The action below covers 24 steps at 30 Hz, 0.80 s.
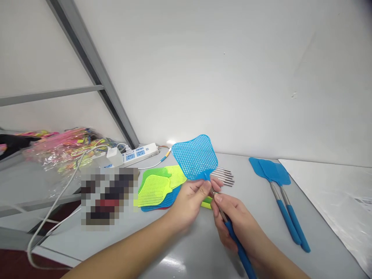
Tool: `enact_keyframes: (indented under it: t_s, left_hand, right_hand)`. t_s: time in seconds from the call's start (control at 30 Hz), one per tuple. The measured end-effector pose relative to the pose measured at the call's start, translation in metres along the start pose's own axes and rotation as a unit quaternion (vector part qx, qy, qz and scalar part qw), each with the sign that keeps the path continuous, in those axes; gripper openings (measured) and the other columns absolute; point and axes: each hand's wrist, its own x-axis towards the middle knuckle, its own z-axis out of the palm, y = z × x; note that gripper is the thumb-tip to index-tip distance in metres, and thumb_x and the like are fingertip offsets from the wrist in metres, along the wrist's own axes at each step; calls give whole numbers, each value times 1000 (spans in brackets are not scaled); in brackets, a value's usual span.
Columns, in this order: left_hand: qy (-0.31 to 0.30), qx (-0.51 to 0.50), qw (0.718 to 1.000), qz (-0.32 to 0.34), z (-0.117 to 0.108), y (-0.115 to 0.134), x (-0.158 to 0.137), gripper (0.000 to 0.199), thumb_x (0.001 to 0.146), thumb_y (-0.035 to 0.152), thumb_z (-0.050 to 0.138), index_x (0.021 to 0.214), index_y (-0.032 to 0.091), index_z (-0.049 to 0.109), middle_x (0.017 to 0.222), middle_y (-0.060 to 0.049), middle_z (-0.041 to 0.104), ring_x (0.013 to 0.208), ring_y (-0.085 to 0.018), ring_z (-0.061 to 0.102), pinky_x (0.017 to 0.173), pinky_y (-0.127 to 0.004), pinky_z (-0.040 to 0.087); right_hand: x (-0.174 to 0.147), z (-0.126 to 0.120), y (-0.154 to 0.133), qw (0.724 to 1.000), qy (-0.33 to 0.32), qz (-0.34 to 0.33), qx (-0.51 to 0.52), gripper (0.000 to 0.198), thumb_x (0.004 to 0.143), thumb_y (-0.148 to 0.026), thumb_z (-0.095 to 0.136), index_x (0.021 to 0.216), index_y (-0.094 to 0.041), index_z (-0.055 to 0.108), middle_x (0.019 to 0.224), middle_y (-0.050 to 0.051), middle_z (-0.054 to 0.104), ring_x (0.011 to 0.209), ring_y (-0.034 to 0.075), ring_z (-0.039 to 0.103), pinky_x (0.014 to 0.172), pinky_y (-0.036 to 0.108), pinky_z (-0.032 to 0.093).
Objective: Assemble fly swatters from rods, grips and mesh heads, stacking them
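Observation:
Between my hands is a blue fly swatter (195, 157), its perforated head raised above the table and its metal shaft and blue grip slanting down to the lower right. My left hand (192, 199) pinches the neck just under the head. My right hand (235, 217) wraps round the metal shaft above the blue grip. Behind my left hand lies a pile of swatter heads in lime (154, 190), green and blue, with a bit of red beneath. Several thin metal rods (225, 176) lie behind the raised head, partly hidden. Something yellow-green shows between my hands.
Two blue fly swatters (280, 193) lie side by side on the right of the grey table (116, 244). Beyond them is a white sheet (328, 193). A power strip (141, 155) with plugs and cables stands at the back left, near plastic-bagged colourful items (72, 149). A blurred patch (109, 197) covers something at left.

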Motion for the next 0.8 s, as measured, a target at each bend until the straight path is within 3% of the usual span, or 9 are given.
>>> enact_keyframes:
  t_s: [0.1,0.3,0.47,0.63,0.7,0.8]
  left_hand:
    - [60,-57,996,23,-6,6,5,25,92,37,58,80,16,68,106,-6,63,87,-15,58,80,-27,45]
    - [92,-108,989,49,-13,14,11,23,90,36,61,81,16,67,98,-5,59,80,-13,54,76,-25,45]
    - [27,-58,998,5,-7,5,7,25,90,41,60,85,18,67,87,-3,60,74,-12,52,75,-25,42]
    - [-59,-9,997,-43,0,-4,1,30,91,43,57,91,16,70,63,2,49,62,-11,46,74,-27,41]
    - [-27,-19,999,-34,-1,-5,3,29,90,42,59,87,16,70,72,-1,56,65,-11,49,76,-27,42]
    - [88,-69,993,22,-9,1,12,26,88,41,62,79,17,68,90,-4,61,75,-12,54,76,-25,44]
  right_hand:
    - [-2,0,-1,999,-22,42,13,40,93,-52,45,71,-19,49,43,-8,44,25,5,30,28,16,24]
    - [-6,-2,-9,996,-46,64,-30,42,93,-53,45,68,-19,48,45,-8,43,27,5,34,29,17,23]
    - [-4,-1,-13,997,-10,29,-77,40,92,-56,44,79,-19,53,45,-9,44,25,4,32,28,16,20]
    - [-2,-2,-10,997,21,9,-69,38,91,-58,46,84,-20,50,41,-11,41,22,5,28,26,17,20]
    - [-1,-4,-11,997,13,7,-81,37,92,-56,45,83,-21,51,40,-11,41,22,5,26,25,17,19]
    - [-1,-6,-16,992,-10,8,-129,37,94,-52,43,79,-20,52,39,-10,42,24,5,29,28,17,21]
